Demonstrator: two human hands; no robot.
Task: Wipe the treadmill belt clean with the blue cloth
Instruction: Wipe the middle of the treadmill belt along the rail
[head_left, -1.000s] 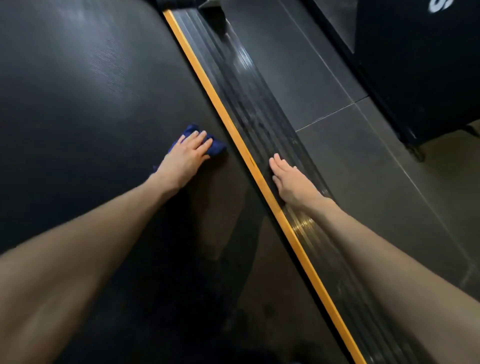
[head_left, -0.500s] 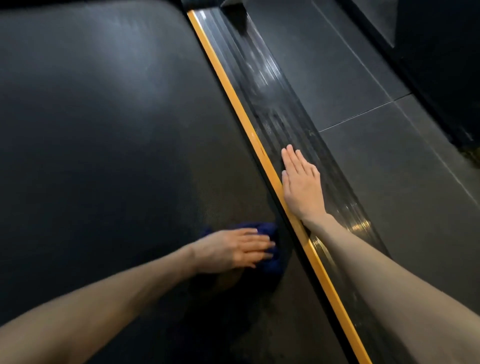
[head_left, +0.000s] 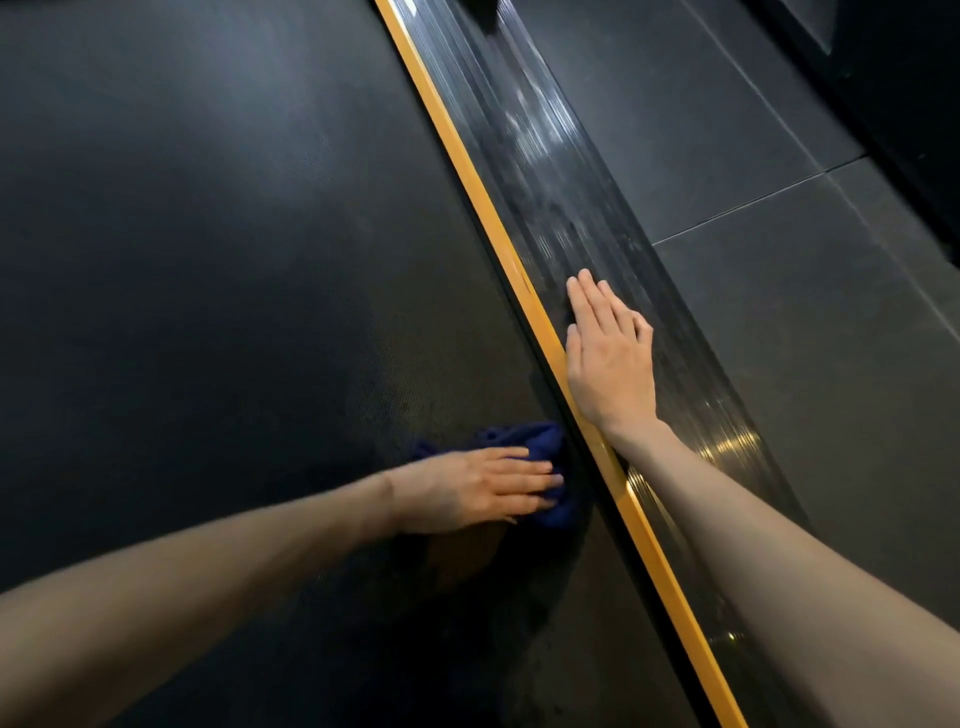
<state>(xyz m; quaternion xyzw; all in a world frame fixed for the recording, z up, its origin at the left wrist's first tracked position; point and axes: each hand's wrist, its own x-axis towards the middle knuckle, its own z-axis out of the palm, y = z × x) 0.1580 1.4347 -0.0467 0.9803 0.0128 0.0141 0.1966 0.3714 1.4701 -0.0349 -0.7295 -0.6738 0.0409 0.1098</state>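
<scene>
**A:** What does my cloth look like?

**B:** Your blue cloth (head_left: 543, 446) is dark blue and scrunched up in soft folds. Most of it hides under your hand. Only the top and the far end peek out.

**A:** Where is it?

**B:** It lies on the black treadmill belt (head_left: 208, 260), right at the belt's right edge, just beside the yellow stripe (head_left: 467, 200).

**A:** Which hand has it?

**B:** Your left hand (head_left: 478, 488) lies flat on top of it. Your fingers are straight and close together, and they point at the stripe. They press the cloth down on the belt and are not curled round it.

**A:** And my other hand?

**B:** Your right hand (head_left: 608, 364) is apart from the cloth, on the other side of the yellow stripe. It rests palm down on the shiny ribbed side rail (head_left: 561, 171). The fingers are straight and together, and they point up along the rail. This hand holds nothing.

**A:** How does the belt look?

**B:** It is dark and dull, with tiny bumps. A brownish patch shows just below your left hand. I cannot tell if it is dirt or only shine.

**A:** What is past the rail?

**B:** Gray floor tiles (head_left: 779, 322).
</scene>
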